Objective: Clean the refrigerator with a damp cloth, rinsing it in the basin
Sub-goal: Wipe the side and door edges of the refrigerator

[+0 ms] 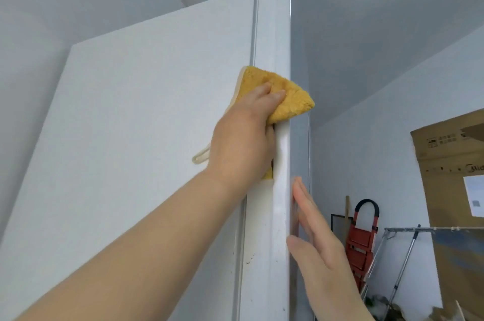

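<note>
Nearest the lens, a bare left forearm (125, 244) rises from the bottom-left corner to the left hand (243, 142), whose fingers curl over the one yellow cloth (290, 95) and press it against the side edge of the door (281, 40) of a white refrigerator (136, 132), high up, about level with the camera. The fluffy cloth has a cream border, and one corner of it hangs out below the wrist, against the refrigerator's side panel. The right hand (317, 255) lies lower on the same door, palm flat on its front face, its fingers straight and close together, the thumb at the door's corner; it holds nothing. Small dark specks mark the door edge between the two hands. No writing can be seen on the refrigerator or the cloth. Well behind, at right, one big cardboard box (445, 163) leans against the wall; its small printed symbols and characters are too blurred to read, a logo is cut off by the frame edge, and one white label (474, 197) is stuck to it. Beside it stand one folded red stepladder (362, 242) with a black loop on top, and one metal drying rack (408, 242)
</note>
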Demonstrator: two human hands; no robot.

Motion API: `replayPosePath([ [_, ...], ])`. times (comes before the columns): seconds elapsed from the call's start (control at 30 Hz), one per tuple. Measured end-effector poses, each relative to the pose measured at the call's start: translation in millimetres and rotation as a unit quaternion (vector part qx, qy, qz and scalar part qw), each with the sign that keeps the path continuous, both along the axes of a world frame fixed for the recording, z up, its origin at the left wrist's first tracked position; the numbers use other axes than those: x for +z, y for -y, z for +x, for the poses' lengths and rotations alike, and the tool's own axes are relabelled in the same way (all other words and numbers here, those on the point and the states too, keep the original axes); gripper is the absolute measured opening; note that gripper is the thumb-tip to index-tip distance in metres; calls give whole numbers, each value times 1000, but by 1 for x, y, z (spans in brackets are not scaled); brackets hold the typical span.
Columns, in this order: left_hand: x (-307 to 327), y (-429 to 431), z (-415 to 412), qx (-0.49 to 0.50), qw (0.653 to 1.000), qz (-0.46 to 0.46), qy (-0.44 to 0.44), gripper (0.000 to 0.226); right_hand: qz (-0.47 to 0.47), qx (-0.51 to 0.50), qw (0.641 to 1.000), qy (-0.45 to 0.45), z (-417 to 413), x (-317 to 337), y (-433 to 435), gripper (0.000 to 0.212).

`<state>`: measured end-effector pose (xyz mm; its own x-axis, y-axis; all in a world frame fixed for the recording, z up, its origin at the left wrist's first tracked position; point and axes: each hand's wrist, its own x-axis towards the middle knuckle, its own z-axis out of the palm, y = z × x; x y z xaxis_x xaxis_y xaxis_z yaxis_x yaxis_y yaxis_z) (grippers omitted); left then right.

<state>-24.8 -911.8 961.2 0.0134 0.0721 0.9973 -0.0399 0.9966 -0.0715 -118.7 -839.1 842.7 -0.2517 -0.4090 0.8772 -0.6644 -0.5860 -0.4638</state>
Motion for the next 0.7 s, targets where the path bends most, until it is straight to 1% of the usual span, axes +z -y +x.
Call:
replayPosePath([
  [0.07, -28, 3, -1, -19, 1000, -16, 3, 54, 13, 30, 999, 21, 2, 2, -5, 58],
  [0.13, -67, 9, 1, -35, 999, -19, 21, 54, 9, 57, 998, 33, -1, 4, -9, 59],
  [0.2, -99, 9, 5, -30, 999, -19, 37, 51, 12, 77, 996, 43, -3, 6, -12, 63],
  [0.27, -105, 7, 9, -41, 997, 1, 58, 52, 21, 69, 996, 48, -4, 9, -14, 65],
  [0.37, -84, 6, 16, -70, 993, 50, 76, 50, 20, 44, 998, 40, 0, 9, -14, 62],
  [0.43, -77, 8, 16, -71, 993, 44, 80, 53, 33, 24, 999, 30, 1, 9, -13, 70],
  [0.5, -90, 10, 15, -88, 991, 53, 90, 57, 44, 6, 999, 7, 1, 9, -14, 71],
  [0.57, -125, 9, 12, -93, 989, 52, 102, 58, 52, -3, 999, -1, 1, 9, -17, 69],
  [0.63, -169, 6, 13, -69, 990, 37, 114, 54, 61, -6, 998, -5, 1, 11, -20, 69],
  [0.7, -200, 3, 17, -55, 989, 49, 125, 53, 67, -8, 998, -10, 2, 12, -22, 70],
])
